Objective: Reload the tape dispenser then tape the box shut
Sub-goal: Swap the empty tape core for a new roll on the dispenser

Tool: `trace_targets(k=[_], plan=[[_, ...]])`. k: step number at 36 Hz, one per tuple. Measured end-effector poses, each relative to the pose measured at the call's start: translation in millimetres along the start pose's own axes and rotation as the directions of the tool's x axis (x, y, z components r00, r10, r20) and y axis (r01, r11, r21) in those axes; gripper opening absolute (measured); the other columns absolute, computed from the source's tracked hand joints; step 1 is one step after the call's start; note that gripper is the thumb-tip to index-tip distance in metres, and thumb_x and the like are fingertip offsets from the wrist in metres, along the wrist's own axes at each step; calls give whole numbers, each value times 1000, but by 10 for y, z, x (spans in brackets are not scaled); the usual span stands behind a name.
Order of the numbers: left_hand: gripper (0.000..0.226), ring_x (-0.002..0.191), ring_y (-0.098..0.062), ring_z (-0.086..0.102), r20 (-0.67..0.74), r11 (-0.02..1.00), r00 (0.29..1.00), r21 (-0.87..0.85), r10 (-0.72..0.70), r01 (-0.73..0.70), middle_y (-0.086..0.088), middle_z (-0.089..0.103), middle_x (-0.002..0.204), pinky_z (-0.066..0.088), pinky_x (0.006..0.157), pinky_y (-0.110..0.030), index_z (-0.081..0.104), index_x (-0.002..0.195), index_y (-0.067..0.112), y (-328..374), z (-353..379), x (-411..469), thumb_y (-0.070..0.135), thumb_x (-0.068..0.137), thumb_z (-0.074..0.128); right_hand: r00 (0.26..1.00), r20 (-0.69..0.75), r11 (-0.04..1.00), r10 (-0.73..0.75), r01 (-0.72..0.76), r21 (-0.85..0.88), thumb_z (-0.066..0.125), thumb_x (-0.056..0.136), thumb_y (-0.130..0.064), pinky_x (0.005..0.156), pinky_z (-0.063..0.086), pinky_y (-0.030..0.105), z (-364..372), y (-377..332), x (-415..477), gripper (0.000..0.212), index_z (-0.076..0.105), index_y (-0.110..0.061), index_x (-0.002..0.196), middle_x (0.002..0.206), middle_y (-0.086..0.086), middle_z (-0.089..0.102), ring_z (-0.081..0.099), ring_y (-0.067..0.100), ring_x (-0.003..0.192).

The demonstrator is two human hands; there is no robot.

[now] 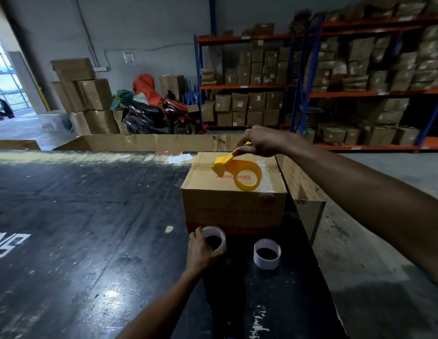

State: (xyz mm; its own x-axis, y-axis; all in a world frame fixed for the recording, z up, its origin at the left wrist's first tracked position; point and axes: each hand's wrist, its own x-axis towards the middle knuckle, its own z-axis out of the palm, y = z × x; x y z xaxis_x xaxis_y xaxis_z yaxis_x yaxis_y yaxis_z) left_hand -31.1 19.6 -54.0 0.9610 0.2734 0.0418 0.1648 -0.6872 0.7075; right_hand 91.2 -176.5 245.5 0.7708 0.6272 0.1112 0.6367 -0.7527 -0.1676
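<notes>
A brown cardboard box [233, 206] stands on the dark table, its top flaps folded down. A yellow tape dispenser [237, 171] with an empty ring rests on the box top, and my right hand [260, 144] grips its handle. In front of the box, my left hand [200, 249] closes around a roll of clear tape [215, 239] standing on the table. A second roll, white with a dark hole [266, 254], sits just to the right of it, untouched.
The dark worktable [90, 228] stretches left, with a flattened cardboard sheet [139, 142] along its far edge and a white paper slip [180, 158]. Beyond are stacked cartons [88, 94], a motorbike [159, 113] and shelving racks [335, 77] full of boxes.
</notes>
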Motion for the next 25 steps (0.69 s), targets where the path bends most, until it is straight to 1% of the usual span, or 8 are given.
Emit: trace_targets(k=[3, 7, 9, 12, 15, 18, 22, 25], plan=[[100, 124, -22, 50, -100, 986, 985, -77, 139, -147, -3, 44, 138, 49, 101, -42, 35, 142, 22, 337, -74, -111, 58, 62, 82, 1000, -7, 1000, 7, -7, -3, 60, 100, -35, 87, 57, 39, -17, -4, -24, 26, 73, -22, 118, 111, -4, 74, 67, 13, 100], [100, 119, -10, 48, -240, 910, 928, -235, 286, -342, 2, 41, 137, 42, 87, -15, 34, 144, 22, 844, -212, -227, 49, 63, 88, 1000, -18, 1000, 5, -5, 20, 61, 100, -33, 80, 54, 30, -51, -5, -66, 24, 74, -23, 118, 113, -7, 73, 66, 9, 98], [102, 119, -9, 46, -284, 880, 903, -260, 324, -397, 0, 37, 140, 37, 83, -8, 31, 146, 23, 1058, -277, -239, 44, 65, 89, 1000, -27, 1000, 9, -8, 20, 62, 100, -31, 71, 50, 25, -59, 3, -85, 23, 74, -23, 117, 111, -8, 74, 65, 5, 92], [105, 121, -12, 42, -330, 846, 876, -289, 351, -448, -5, 31, 142, 39, 83, -11, 29, 150, 24, 1301, -345, -235, 40, 66, 90, 999, -38, 1000, 5, -4, 7, 60, 101, -30, 68, 46, 23, -68, 2, -143, 23, 74, -23, 118, 110, -9, 73, 64, 5, 89], [105, 123, -16, 40, -384, 820, 854, -313, 352, -479, -8, 27, 142, 39, 79, -7, 29, 149, 29, 1456, -377, -200, 38, 66, 92, 999, -35, 1000, -3, 3, -5, 60, 101, -31, 74, 52, 27, -89, -9, -200, 23, 74, -23, 118, 110, -8, 73, 65, 7, 94], [106, 120, -19, 42, -430, 806, 835, -321, 344, -497, -10, 24, 141, 39, 77, -6, 26, 148, 36, 1555, -382, -178, 38, 65, 92, 999, -38, 1000, 6, -6, 0, 60, 100, -32, 79, 57, 31, -134, 5, -256, 22, 74, -23, 116, 107, -6, 74, 67, 7, 92], [108, 118, -19, 42, -436, 793, 831, -338, 345, -507, -11, 25, 140, 40, 79, -8, 26, 150, 39, 1647, -353, -210, 39, 65, 93, 999, -46, 1000, 28, -28, 11, 60, 100, -33, 70, 53, 25, -198, 39, -328, 21, 74, -24, 114, 102, -7, 74, 66, 5, 83], [110, 123, -23, 45, -446, 791, 829, -342, 338, -507, -11, 26, 142, 46, 87, -17, 25, 151, 39, 1700, -319, -248, 36, 65, 93, 998, -59, 999, 35, -36, -1, 60, 101, -32, 63, 45, 22, -216, 58, -366, 21, 74, -25, 115, 98, -11, 71, 62, 3, 77]])
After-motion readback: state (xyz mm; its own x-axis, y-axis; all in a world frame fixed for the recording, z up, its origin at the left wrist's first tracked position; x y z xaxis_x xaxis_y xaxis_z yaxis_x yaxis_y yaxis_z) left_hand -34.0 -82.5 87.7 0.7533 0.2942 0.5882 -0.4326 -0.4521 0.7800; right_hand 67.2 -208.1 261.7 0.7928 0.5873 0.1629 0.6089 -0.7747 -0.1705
